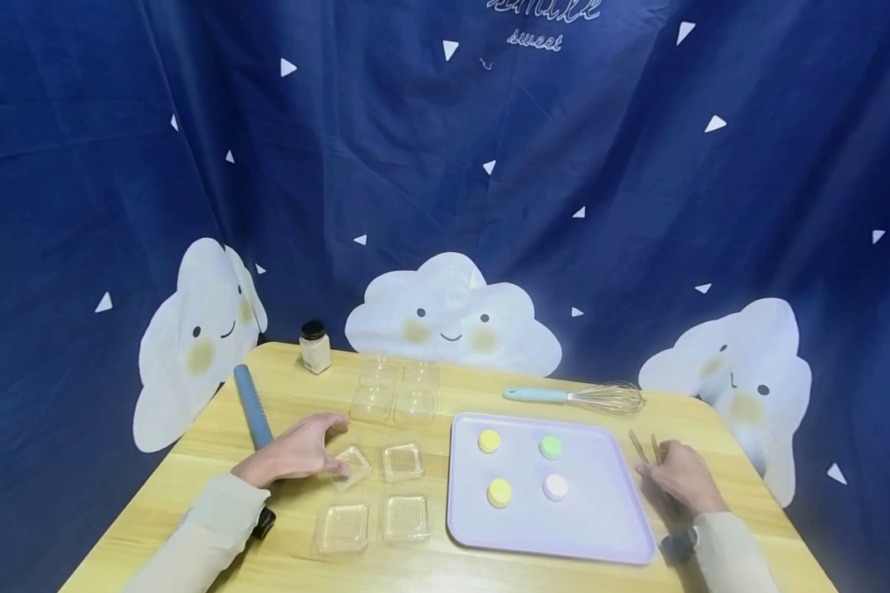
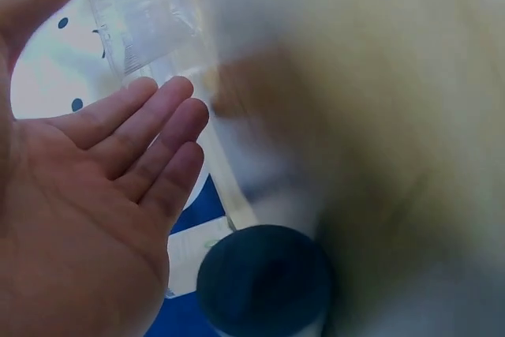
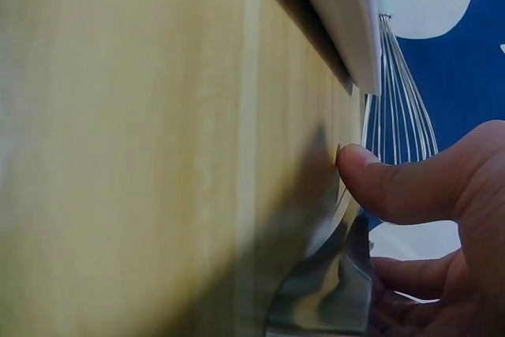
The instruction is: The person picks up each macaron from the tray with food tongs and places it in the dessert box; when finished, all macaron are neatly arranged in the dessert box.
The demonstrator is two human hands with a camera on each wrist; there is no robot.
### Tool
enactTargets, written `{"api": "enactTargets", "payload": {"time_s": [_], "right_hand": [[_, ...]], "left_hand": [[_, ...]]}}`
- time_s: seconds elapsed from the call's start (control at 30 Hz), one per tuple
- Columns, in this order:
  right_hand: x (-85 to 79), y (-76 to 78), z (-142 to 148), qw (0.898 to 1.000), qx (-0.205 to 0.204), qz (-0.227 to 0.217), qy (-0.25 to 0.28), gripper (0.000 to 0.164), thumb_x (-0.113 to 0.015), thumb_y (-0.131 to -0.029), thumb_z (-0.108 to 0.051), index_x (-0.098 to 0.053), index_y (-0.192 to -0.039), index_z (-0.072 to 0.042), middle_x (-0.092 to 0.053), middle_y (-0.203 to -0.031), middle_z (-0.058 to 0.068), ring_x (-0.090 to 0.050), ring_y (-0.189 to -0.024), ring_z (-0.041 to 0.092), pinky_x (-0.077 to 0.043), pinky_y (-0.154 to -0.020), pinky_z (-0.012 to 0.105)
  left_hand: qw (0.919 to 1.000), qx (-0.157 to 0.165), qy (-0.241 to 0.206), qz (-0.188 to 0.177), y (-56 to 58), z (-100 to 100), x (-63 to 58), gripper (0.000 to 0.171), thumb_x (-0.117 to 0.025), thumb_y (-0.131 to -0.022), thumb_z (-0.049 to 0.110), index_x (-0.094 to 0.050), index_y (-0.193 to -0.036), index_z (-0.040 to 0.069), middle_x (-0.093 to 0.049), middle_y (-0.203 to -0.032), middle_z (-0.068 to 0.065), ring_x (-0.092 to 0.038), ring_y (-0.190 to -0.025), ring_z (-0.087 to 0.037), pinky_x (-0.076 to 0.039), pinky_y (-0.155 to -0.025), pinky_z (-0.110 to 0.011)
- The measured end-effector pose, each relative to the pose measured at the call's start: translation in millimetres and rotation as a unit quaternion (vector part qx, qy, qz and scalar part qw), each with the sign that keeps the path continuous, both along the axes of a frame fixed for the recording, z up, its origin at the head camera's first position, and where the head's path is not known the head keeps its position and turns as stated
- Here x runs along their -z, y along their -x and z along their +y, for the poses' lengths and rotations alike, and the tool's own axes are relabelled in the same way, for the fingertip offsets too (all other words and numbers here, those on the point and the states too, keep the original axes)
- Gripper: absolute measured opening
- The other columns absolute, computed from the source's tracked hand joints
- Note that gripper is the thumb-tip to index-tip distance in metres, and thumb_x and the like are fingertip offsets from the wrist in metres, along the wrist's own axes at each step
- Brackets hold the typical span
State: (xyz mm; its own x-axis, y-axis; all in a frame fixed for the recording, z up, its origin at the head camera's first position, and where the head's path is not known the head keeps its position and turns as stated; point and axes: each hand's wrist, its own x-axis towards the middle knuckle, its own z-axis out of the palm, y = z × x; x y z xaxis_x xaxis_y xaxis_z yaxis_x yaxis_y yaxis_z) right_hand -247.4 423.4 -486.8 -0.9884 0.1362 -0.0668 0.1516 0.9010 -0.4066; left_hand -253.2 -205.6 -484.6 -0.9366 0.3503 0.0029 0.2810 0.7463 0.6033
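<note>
My left hand (image 1: 300, 451) is at the left of the clear plastic boxes, its fingers extended and its thumb right at the edge of one small, slightly turned box (image 1: 352, 467). In the left wrist view the straight fingers (image 2: 150, 128) show palm side, with a clear plastic box (image 2: 146, 9) beyond the fingertips. At the right of the lilac tray (image 1: 534, 535), my right hand (image 1: 678, 476) pinches a pair of metal tongs (image 1: 639, 447), whose two tips point away from me and stand apart. The right wrist view shows the shiny tongs (image 3: 323, 293) between thumb and fingers, low over the wood.
On the tray sit yellow (image 1: 499, 493), green (image 1: 550, 447) and pale pink (image 1: 555, 487) round pieces. More clear boxes (image 1: 404, 519) stand left of it, others (image 1: 393, 391) behind. A whisk (image 1: 578, 398), a black-lidded jar (image 1: 315, 350) and a blue bar (image 1: 252, 403) lie farther out.
</note>
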Motion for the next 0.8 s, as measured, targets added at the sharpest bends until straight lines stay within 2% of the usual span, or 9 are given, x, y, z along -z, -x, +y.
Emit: {"api": "enactTargets", "payload": {"time_s": [0.07, 0.13, 0.23, 0.37, 0.6, 0.8], "right_hand": [[0.8, 0.0, 0.6, 1.000, 0.000, 0.000, 0.002, 0.048, -0.077, -0.084, -0.031, -0.060, -0.102, 0.010, -0.065, -0.084, 0.017, -0.060, -0.076, 0.027, -0.053, -0.064, 0.040], [1.9, 0.0, 1.6, 1.000, 0.000, 0.002, 0.003, 0.045, -0.077, -0.084, -0.031, -0.061, -0.099, 0.008, -0.065, -0.083, 0.016, -0.060, -0.075, 0.027, -0.052, -0.062, 0.038], [2.9, 0.4, 2.7, 1.000, 0.000, 0.004, 0.003, 0.044, -0.077, -0.083, -0.031, -0.061, -0.097, 0.007, -0.065, -0.082, 0.015, -0.059, -0.074, 0.026, -0.050, -0.061, 0.036], [2.6, 0.7, 2.4, 1.000, -0.001, 0.007, 0.001, 0.047, -0.077, -0.083, -0.032, -0.061, -0.100, 0.009, -0.065, -0.084, 0.016, -0.060, -0.075, 0.027, -0.051, -0.062, 0.038], [3.3, 0.4, 3.1, 1.000, -0.003, 0.006, 0.001, 0.054, -0.076, -0.085, -0.031, -0.059, -0.110, 0.014, -0.068, -0.091, 0.022, -0.063, -0.079, 0.029, -0.056, -0.071, 0.049], [3.9, 0.6, 4.9, 1.000, 0.003, 0.006, 0.003, 0.050, -0.075, -0.085, -0.031, -0.060, -0.107, 0.012, -0.068, -0.089, 0.020, -0.062, -0.078, 0.028, -0.054, -0.064, 0.040]], "left_hand": [[0.9999, -0.006, 0.006, 0.010, 2.0, 0.2, -0.2, 0.071, -0.090, -0.072, 0.030, -0.062, -0.131, 0.001, -0.071, -0.122, -0.011, -0.065, -0.111, -0.029, -0.053, -0.102, -0.050], [0.9997, -0.011, 0.008, 0.021, 5.5, 0.2, 0.7, 0.057, -0.088, -0.075, 0.025, -0.067, -0.123, 0.003, -0.072, -0.108, -0.004, -0.066, -0.099, -0.019, -0.057, -0.092, -0.040], [0.9996, -0.017, 0.002, 0.023, 10.6, 0.7, 0.7, 0.035, -0.082, -0.080, 0.013, -0.072, -0.112, 0.004, -0.069, -0.089, 0.003, -0.060, -0.081, -0.011, -0.054, -0.073, -0.026], [0.9995, -0.019, -0.022, 0.013, 15.1, 1.2, -2.4, 0.023, -0.074, -0.083, 0.006, -0.075, -0.105, 0.003, -0.066, -0.078, 0.004, -0.057, -0.070, -0.009, -0.047, -0.059, -0.019], [0.9992, -0.013, -0.024, 0.028, 23.4, 2.5, -4.1, 0.016, -0.068, -0.083, 0.004, -0.078, -0.095, 0.005, -0.074, -0.080, 0.004, -0.061, -0.071, -0.006, -0.048, -0.062, -0.019], [0.9993, -0.016, -0.017, 0.029, 34.1, 6.8, -5.5, 0.006, -0.074, -0.086, 0.008, -0.079, -0.086, 0.009, -0.077, -0.081, 0.004, -0.064, -0.074, -0.005, -0.052, -0.068, -0.022]]}}
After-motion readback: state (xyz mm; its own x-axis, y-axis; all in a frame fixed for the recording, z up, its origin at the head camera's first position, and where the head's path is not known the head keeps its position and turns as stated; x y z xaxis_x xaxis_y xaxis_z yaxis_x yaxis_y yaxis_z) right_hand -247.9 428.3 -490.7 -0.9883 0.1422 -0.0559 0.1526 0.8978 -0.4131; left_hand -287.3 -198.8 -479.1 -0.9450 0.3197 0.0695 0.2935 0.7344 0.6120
